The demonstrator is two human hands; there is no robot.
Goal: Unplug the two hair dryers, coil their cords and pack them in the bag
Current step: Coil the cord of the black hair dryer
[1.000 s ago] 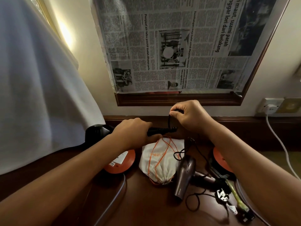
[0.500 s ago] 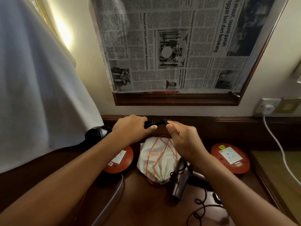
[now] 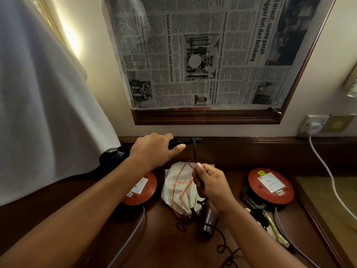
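1. Two hands work one black hair dryer [image 3: 116,157]: left hand [image 3: 154,151] grips its handle [image 3: 181,141], lying crosswise.
2. Right hand [image 3: 210,182] pinches the cord [image 3: 195,151], hanging below the handle's tip.
3. Drawstring bag [image 3: 179,188] lies beneath, between both hands.

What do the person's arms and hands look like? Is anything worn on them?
Both forearms are bare all the way to the picture edge: no sleeves show. The left hand and the right hand wear no gloves, and no rings, watch or bracelet are visible.
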